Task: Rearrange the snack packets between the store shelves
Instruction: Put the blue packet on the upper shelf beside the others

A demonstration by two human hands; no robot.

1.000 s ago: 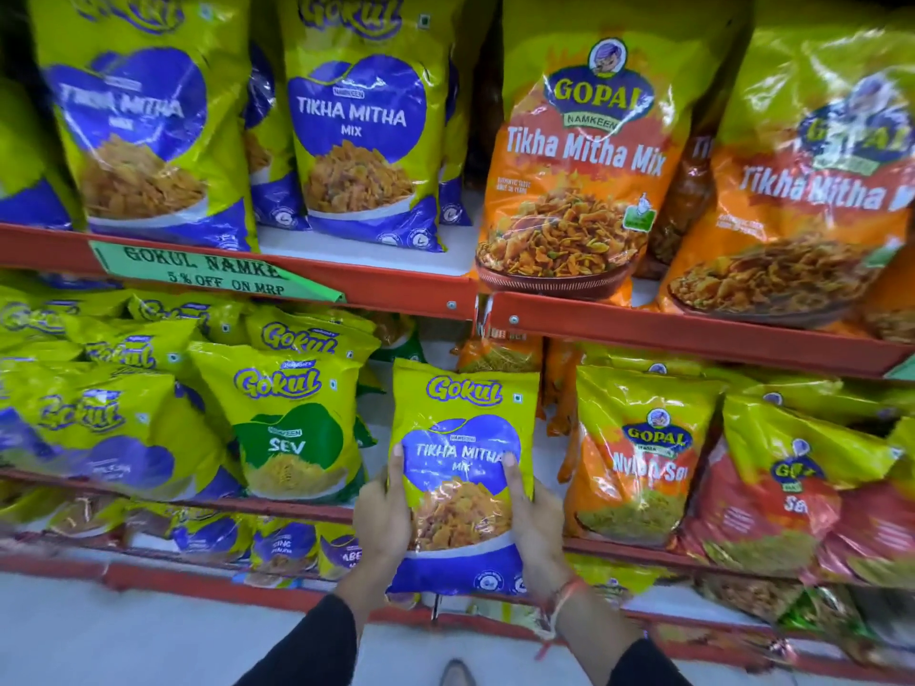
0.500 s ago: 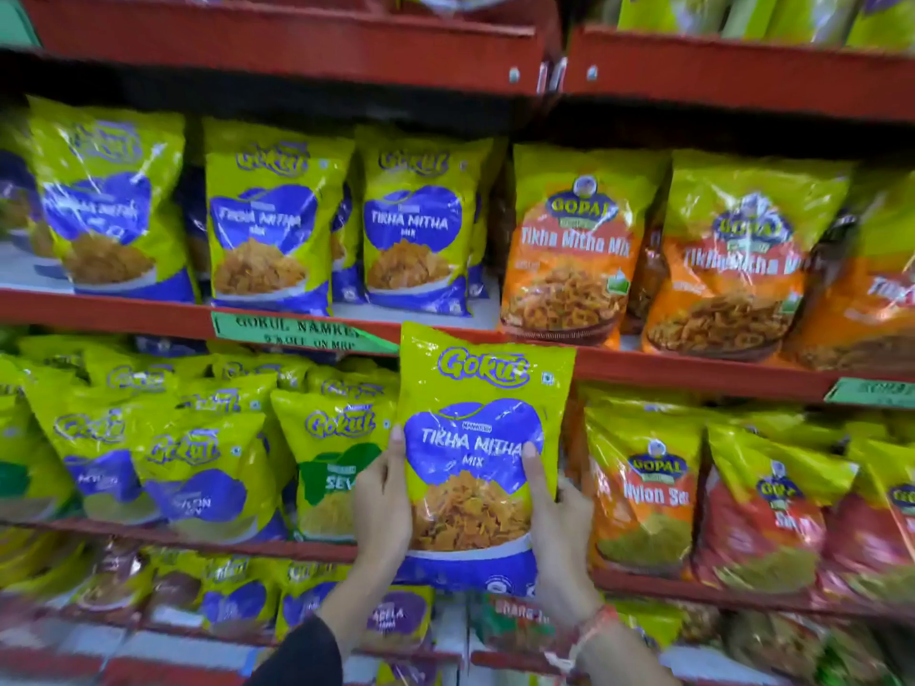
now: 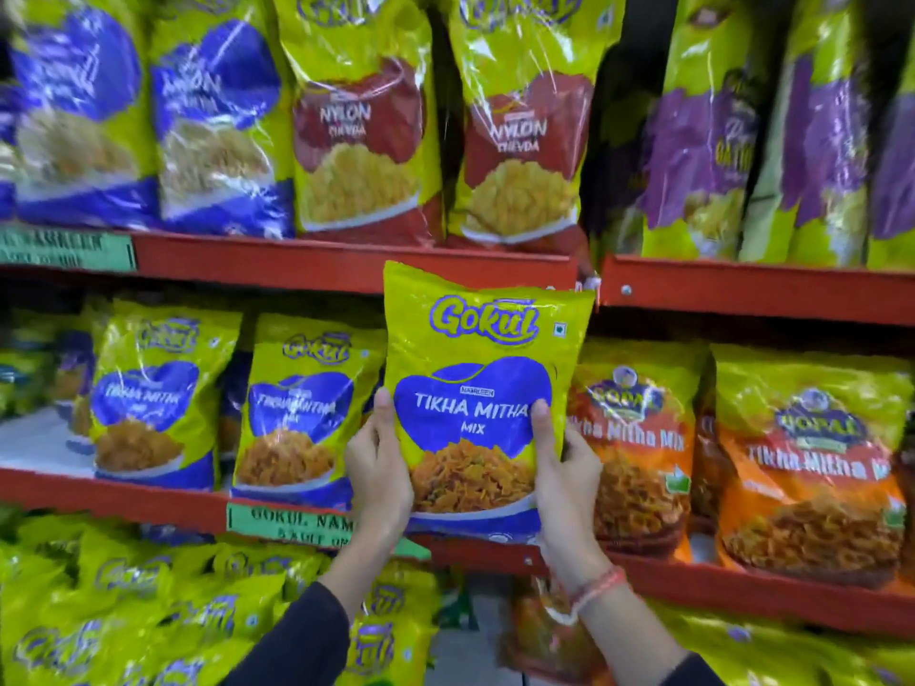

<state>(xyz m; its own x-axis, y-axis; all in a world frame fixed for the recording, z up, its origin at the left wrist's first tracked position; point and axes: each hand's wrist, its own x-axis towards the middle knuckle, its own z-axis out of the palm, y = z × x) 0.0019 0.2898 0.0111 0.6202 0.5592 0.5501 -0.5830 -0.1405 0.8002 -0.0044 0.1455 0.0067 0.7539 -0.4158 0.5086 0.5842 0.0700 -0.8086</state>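
I hold a yellow-green and blue Gokul Tikha Mitha Mix packet (image 3: 482,368) upright with both hands, in front of the middle red shelf (image 3: 163,502). My left hand (image 3: 379,467) grips its lower left edge and my right hand (image 3: 562,480) its lower right edge, thumbs on the front. Matching Gokul Tikha Mitha packets (image 3: 297,413) stand on that shelf just to the left. Orange Gopal Tikha Mitha Mix packets (image 3: 638,453) stand to the right, partly hidden behind the held packet.
The upper red shelf (image 3: 346,262) carries blue Gokul packets, red Nylon Chevda packets (image 3: 364,121) and purple packets (image 3: 703,131). Green price labels (image 3: 292,524) sit on the shelf fronts. Smaller Gokul packets (image 3: 124,601) crowd the shelf below.
Both hands have raised the packet from the lower shelf to the level of the middle shelf. The view has tilted upward, bringing a higher shelf into sight.
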